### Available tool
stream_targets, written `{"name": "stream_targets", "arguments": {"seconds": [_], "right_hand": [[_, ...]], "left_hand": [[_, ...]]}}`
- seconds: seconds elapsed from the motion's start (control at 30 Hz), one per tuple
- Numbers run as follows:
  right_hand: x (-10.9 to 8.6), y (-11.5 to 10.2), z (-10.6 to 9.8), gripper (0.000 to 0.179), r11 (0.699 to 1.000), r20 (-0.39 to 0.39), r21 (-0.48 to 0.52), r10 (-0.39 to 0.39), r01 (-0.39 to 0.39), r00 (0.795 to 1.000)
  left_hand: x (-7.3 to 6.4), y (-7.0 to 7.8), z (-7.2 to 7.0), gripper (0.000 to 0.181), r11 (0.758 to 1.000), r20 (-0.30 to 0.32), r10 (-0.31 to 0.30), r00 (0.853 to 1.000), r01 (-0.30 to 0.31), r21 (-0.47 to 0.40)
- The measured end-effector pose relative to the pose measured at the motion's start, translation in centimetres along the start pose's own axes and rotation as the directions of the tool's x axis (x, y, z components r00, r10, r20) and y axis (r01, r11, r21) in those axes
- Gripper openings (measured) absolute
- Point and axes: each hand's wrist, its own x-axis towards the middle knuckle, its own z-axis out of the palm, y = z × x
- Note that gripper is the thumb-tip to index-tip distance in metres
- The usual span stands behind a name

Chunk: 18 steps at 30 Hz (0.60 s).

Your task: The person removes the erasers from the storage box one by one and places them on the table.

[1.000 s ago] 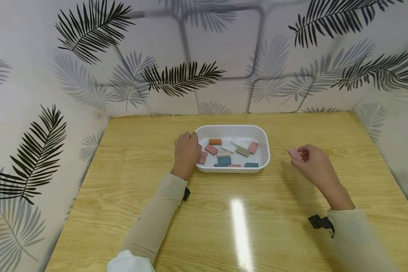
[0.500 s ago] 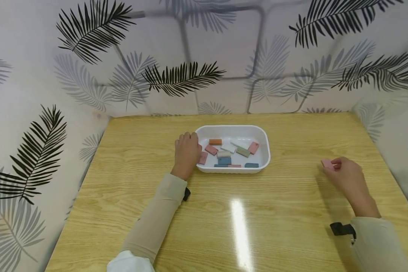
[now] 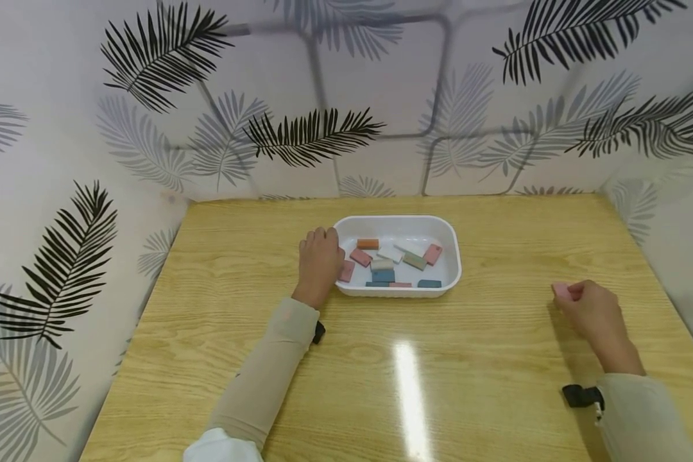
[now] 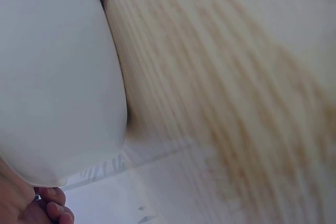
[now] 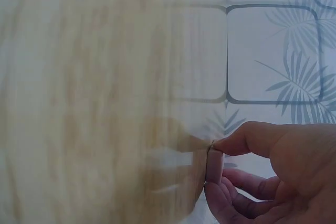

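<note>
My left hand grips the left rim of a white plastic tray. In the left wrist view, the fingers curl at the edge of the tray's pale wall. Off to the right on the wooden table, my right hand pinches a small pink rectangular block between thumb and fingers. The right wrist view has this block standing at the tabletop, its lower edge at or very near the surface. Small blocks in pink, blue, white, green and orange lie loose inside the tray.
A light wooden table spreads under everything, with a bright light reflection near its front. Leaf-patterned cloth walls border it at the back and sides. Inside the tray are an orange block and a green block.
My right hand has moved right and toward me with the pink block, then lowered it to or almost to the table. The left hand has stayed on the tray's rim.
</note>
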Motion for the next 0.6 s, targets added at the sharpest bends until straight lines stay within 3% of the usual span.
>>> {"name": "stream_targets", "arguments": {"seconds": [0.23, 0.37, 0.47, 0.6], "right_hand": [[-0.1, 0.0, 0.3, 0.058, 1.0, -0.025, -0.018, -0.004, 0.004, 1.0], [-0.1, -0.6, 0.0, 0.053, 0.996, -0.023, -0.063, -0.062, 0.061, 0.998], [-0.2, -1.9, -0.2, 0.048, 0.989, -0.048, -0.075, -0.134, 0.13, 0.99], [-0.6, -5.6, -0.7, 0.049, 0.98, -0.085, -0.022, -0.198, 0.197, 0.977]], "left_hand": [[-0.1, 0.0, -0.1, 0.012, 1.0, -0.031, 0.012, 0.999, -0.013, -0.019], [-0.1, 0.0, -0.1, 0.012, 1.0, -0.03, 0.016, 0.999, -0.016, -0.017], [-0.1, 0.0, 0.0, 0.015, 1.0, -0.02, 0.013, 1.0, -0.013, -0.007], [-0.1, 0.2, 0.0, 0.02, 1.0, -0.01, 0.004, 1.0, -0.004, 0.01]]}}
